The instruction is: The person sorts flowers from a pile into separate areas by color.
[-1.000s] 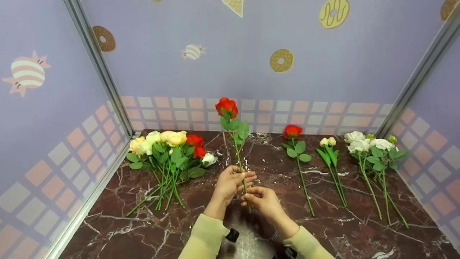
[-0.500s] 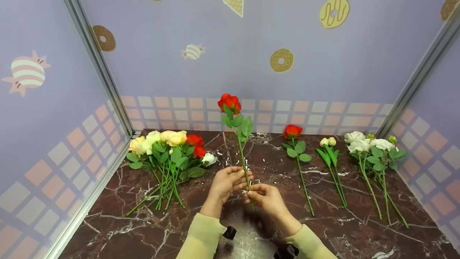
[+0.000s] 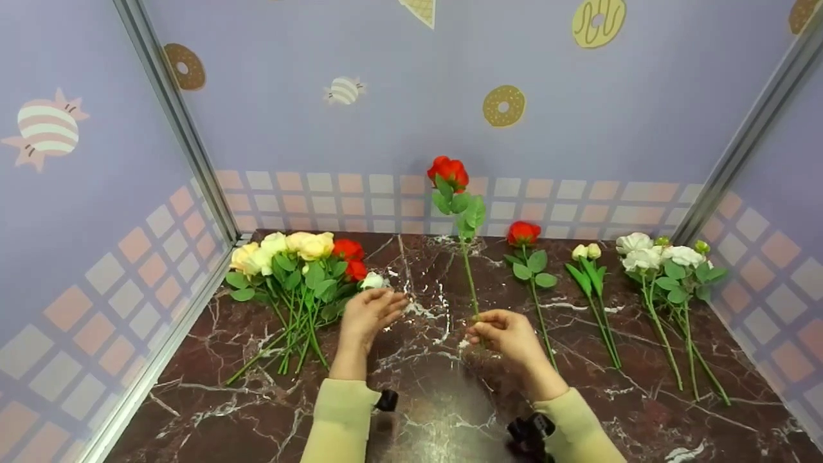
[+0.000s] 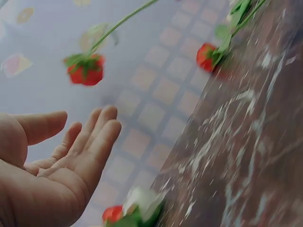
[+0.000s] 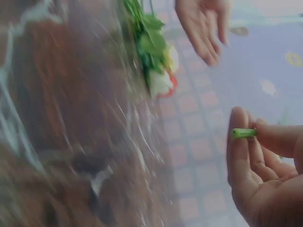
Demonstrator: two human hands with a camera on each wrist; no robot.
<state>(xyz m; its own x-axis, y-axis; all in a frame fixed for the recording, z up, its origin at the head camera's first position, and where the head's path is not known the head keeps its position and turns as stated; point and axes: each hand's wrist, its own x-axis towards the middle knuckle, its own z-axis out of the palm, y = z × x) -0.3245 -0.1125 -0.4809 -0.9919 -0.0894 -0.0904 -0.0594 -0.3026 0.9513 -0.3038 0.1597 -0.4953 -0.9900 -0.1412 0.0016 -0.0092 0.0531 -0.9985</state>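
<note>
A red rose (image 3: 449,173) on a long green stem stands upright in the air, its leaves below the bloom. My right hand (image 3: 508,334) pinches the lower stem between thumb and fingers; in the right wrist view the stem's cut end (image 5: 244,133) pokes out of the pinch. Apart from that rose, my left hand (image 3: 370,318) is raised with straight, spread fingers, holding nothing, as the left wrist view also shows. It hovers near a white rose (image 3: 373,280) at the right side of a bunch of yellow roses (image 3: 312,246) and red ones (image 3: 349,252).
Right of centre, another red rose (image 3: 524,233) lies on the dark marble table (image 3: 424,418). Beyond it are white tulips (image 3: 586,253) and a group of white roses (image 3: 642,259). Patterned walls (image 3: 398,116) enclose the back and both sides.
My left hand has let go of the red rose's stem and moved left. My right hand has carried the rose to the right and slightly up.
</note>
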